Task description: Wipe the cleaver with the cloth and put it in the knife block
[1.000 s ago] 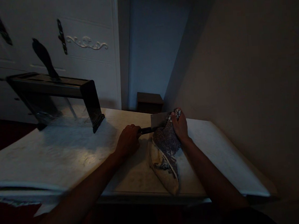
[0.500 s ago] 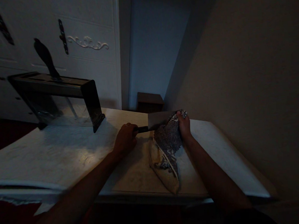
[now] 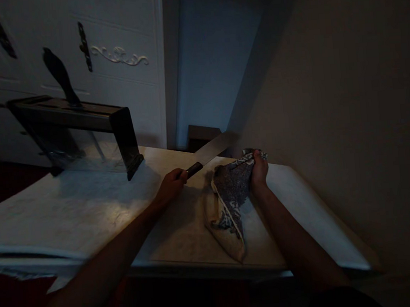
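L hand (image 3: 170, 184) grips knife (image 3: 210, 151) by handle, blade raised away from cloth (image 3: 230, 203). R hand (image 3: 259, 168) pinches cloth top edge, rest lies on worktop (image 3: 89, 210) between hands. Knife block (image 3: 75, 130) far left.

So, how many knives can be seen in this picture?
2. One knife is in the left hand, its blade raised above the patterned cloth. A second shows only its dark handle, standing in the knife block. More could be hidden inside.
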The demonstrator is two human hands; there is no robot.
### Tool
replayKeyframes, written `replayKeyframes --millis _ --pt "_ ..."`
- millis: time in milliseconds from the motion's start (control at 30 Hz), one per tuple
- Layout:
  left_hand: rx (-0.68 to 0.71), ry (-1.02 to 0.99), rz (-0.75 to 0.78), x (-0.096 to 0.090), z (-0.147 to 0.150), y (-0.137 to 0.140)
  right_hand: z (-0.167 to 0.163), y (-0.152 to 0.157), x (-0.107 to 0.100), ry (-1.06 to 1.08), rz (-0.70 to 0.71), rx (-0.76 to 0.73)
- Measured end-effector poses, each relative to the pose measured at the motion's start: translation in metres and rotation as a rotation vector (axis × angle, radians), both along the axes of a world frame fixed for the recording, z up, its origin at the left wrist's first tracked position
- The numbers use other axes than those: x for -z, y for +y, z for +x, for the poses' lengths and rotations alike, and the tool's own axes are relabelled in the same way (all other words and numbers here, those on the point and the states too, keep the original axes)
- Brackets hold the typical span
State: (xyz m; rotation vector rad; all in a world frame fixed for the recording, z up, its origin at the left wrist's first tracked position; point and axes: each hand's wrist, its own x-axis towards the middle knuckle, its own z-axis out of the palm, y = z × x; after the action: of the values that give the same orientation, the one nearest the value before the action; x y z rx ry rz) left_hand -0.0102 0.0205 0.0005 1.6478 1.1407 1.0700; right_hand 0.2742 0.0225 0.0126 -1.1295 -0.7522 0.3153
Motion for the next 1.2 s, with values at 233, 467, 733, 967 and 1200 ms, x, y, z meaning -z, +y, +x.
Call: replayKeyframes --millis 233,467,733,967,1200 --pt "0.192 -0.467 -0.406 -0.003 0.012 -0.009 -0.059 -0.035 -0.02 -0.501 0.168 0.021" --pt "0.233 -0.398 -0.537 -0.009 0.011 -0.015 -0.066 -0.035 -0.009 -1.099 0.114 -0.15" --pt "0.276 -0.403 -0.58 -0.009 0.009 -0.015 -0.086 -0.032 -0.007 -1.447 0.162 -0.414" --pt "0.436 -0.407 -0.664 -0.007 0.001 -0.011 -0.057 -0.009 0.0 -1.233 0.068 -0.175" --pt "0.505 -0.378 -0.646 -0.007 -0.001 -0.014 -0.024 -0.002 0.004 -0.962 -0.025 -0.081"
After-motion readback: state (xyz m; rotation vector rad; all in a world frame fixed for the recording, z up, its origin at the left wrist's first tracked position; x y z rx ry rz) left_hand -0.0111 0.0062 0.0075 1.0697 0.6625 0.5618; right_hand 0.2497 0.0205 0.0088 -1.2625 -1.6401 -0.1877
